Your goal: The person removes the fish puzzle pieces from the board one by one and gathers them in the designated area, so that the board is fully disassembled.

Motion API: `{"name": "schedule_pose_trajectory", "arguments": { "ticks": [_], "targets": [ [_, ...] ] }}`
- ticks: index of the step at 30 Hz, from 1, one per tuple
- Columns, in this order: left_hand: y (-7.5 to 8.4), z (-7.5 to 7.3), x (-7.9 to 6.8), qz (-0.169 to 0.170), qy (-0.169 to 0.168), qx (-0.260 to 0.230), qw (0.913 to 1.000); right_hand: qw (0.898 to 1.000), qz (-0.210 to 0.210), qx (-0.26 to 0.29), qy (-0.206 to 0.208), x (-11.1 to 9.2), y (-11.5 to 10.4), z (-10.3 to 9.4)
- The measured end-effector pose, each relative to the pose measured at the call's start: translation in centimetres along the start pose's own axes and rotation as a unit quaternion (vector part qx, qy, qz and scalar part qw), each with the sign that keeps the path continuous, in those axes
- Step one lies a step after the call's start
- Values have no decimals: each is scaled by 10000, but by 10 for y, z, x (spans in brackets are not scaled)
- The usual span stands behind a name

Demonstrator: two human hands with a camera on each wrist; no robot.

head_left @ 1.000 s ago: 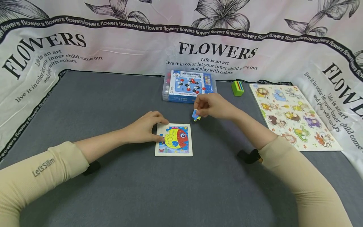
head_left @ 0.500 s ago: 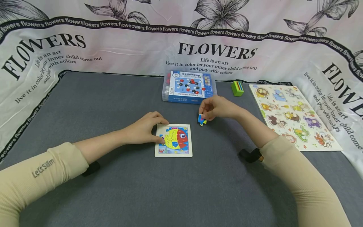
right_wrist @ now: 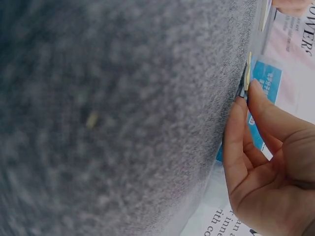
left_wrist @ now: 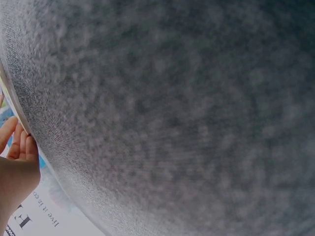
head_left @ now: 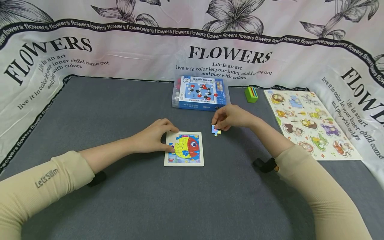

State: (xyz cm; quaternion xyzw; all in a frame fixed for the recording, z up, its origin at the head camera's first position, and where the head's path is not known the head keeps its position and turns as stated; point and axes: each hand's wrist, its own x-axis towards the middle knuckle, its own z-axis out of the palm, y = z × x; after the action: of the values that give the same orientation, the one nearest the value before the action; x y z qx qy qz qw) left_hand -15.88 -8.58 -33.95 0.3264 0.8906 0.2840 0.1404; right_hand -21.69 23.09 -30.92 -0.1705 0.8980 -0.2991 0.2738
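A square fish jigsaw puzzle [head_left: 192, 153] in a pale frame lies flat on the grey table, mid-view in the head camera. My left hand [head_left: 153, 137] holds its left side, thumb over the edge and fingers at the upper left corner. To the right of the puzzle, my right hand [head_left: 232, 117] pinches a small blue and yellow jigsaw piece [head_left: 215, 130] between thumb and fingers. The right wrist view shows that piece edge-on [right_wrist: 248, 71], close to the tabletop; whether it touches the cloth I cannot tell. Only fingers and part of the palm show in the left wrist view.
A blue boxed molecule model set [head_left: 199, 93] stands behind the right hand. Farther right are a small green block [head_left: 251, 94] with coloured stripes and a large animal puzzle board [head_left: 300, 125]. A printed flower cloth [head_left: 144, 50] borders the table's back and sides.
My right hand has moved slightly right and nearer to me with the jigsaw piece, which has turned a little. The left hand and the fish puzzle have stayed in place.
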Motion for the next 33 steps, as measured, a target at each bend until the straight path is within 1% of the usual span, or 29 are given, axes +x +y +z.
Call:
{"name": "schedule_pose_trajectory", "arguments": {
  "ticks": [12,17,27,33],
  "targets": [
    [1,0,0,-10,-4,46,10000,9995,24,-229,237,0,-1,2],
    [1,0,0,-16,0,65,10000,9993,48,-285,248,0,-2,2],
    [0,0,0,8,3,76,10000,9990,267,-281,238,2,-3,2],
    [0,0,0,20,16,79,10000,9981,243,-499,282,2,-5,0]
  ]
}}
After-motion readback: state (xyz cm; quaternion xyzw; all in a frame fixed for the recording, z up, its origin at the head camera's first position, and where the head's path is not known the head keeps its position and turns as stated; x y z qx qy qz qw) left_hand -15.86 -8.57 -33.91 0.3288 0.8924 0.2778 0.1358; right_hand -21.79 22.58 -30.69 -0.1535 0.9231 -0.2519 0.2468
